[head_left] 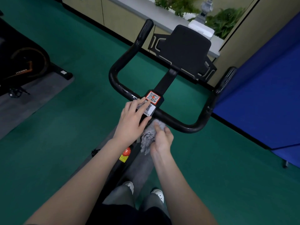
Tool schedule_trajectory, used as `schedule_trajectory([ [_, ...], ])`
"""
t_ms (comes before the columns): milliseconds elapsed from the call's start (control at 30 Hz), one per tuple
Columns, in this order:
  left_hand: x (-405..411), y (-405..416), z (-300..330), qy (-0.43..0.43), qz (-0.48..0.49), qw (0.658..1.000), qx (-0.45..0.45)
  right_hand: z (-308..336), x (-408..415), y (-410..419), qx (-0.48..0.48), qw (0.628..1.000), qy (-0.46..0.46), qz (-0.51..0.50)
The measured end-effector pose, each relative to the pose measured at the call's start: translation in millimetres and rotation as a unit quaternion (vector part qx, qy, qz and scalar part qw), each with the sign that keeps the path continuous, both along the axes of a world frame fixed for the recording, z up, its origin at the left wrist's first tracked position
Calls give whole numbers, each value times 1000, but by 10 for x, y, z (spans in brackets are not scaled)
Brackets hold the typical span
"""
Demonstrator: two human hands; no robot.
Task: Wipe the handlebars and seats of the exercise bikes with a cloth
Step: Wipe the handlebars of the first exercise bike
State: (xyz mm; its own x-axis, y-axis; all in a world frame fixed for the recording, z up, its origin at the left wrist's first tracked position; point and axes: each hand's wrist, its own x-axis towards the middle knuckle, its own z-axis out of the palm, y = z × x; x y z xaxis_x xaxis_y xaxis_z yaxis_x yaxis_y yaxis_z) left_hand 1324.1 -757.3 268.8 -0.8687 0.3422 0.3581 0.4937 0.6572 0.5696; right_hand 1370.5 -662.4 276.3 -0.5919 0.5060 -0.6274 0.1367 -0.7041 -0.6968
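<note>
Your right hand (159,140) has its grip closed around a crumpled grey textured cloth (148,135), pressing its upper end against the black tubular handlebar (178,123) of the exercise bike, just right of the central clamp. Your left hand (134,117) lies flat and open, holding nothing, with its fingers spread over the black clamp block (158,105) and the fingertips touching the white QR label (150,109); the orange-bordered QR sticker (153,97) sits just beyond them. The left hand touches the cloth on its left side, so both hands crowd the same short stretch of bar.

The handlebar loops out to both sides: its left horn (142,36) rises up and away, with scuffed paint near the bend, and its right horn (226,78) ends close to the blue padded panel (263,95) standing on that side. Ahead of the clamp, a black stem carries the black tablet holder (186,49), which blocks the view of the wall base behind it. Below your left wrist, a red round knob (126,151) with a yellow label beneath it sits on the bike frame.

A second black exercise bike with orange trim (24,65) stands well apart to the left on a grey floor mat (32,98). The floor is green carpet (81,46). Green plants (225,20) line a grey ledge in the far background. Your white shoes (157,194) show beside the frame.
</note>
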Motion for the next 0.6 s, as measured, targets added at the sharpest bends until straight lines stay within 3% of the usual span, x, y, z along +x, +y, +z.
schedule_trajectory([
  [167,16,11,-11,1,4,1000,5,-105,216,181,57,996,-22,-67],
  [433,21,3,3,2,1,1000,-1,-27,-30,-97,38,999,-9,-31],
  [600,35,16,14,4,6,1000,-8,-101,227,180,75,993,-36,-81],
])
